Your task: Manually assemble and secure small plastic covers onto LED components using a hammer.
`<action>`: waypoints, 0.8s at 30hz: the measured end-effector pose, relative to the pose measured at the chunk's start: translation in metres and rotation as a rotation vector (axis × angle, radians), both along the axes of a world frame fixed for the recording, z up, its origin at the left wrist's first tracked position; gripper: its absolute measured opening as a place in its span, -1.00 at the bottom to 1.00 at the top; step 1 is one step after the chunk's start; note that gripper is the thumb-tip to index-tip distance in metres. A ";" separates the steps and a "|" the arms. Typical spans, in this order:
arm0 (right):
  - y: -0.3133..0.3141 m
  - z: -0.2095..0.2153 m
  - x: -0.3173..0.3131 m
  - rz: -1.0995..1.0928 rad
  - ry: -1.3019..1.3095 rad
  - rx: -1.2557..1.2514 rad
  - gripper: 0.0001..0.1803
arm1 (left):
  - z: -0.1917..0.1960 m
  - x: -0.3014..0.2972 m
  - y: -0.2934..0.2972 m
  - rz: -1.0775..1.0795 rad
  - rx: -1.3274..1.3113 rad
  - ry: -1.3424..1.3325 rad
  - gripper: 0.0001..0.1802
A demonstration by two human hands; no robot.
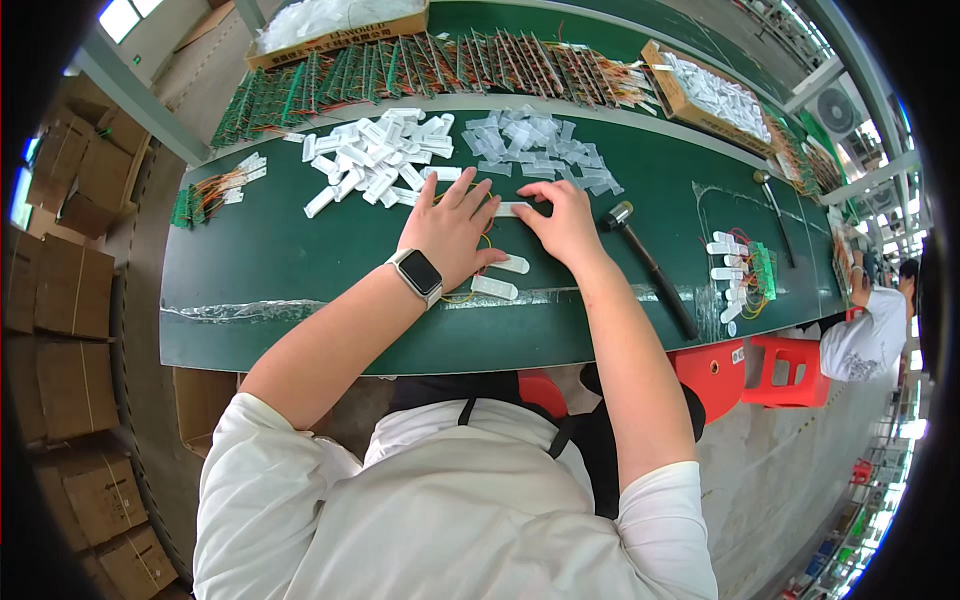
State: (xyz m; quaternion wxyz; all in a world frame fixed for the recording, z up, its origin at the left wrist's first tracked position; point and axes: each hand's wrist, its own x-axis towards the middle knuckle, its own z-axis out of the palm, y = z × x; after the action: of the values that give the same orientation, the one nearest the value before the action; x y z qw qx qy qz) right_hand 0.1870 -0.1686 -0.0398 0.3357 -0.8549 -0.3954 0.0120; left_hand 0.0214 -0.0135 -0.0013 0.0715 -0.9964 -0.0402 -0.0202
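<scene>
Green tabletop (260, 270) in a workshop, cardboard boxes (70, 290) stacked at left. Left hand (450, 232) flat, fingers spread; right hand (565, 222) pinching a white plastic piece (510, 209) between both hands. White casings (375, 160) heaped behind, mallet (650, 265) just right. Wires under the left palm mostly hidden.

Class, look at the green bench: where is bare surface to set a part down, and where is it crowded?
Bare green mat lies left of the left hand, below the white casings. Another patch sits between the mallet and the small right-hand parts cluster. Crowded: around both hands, right hand, and the back edge.
</scene>
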 end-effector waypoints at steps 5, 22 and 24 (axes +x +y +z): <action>-0.006 -0.013 -0.022 0.007 -0.190 0.167 -0.78 | 0.022 -0.018 0.008 0.140 -0.313 -0.252 -0.24; -0.014 -0.002 -0.027 0.050 -0.018 0.376 -0.85 | -0.019 -0.077 0.026 0.398 -0.586 -0.572 -0.75; -0.022 0.007 -0.028 0.084 -0.033 0.342 -0.81 | 0.003 -0.070 0.008 0.600 -0.767 -0.453 -0.73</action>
State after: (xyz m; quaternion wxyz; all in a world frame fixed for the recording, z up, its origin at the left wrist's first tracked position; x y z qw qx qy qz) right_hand 0.1595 -0.1910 -0.0330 0.4689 -0.7681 -0.4324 -0.0557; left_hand -0.0484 -0.0057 0.0019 -0.3055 -0.8664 -0.3423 -0.1972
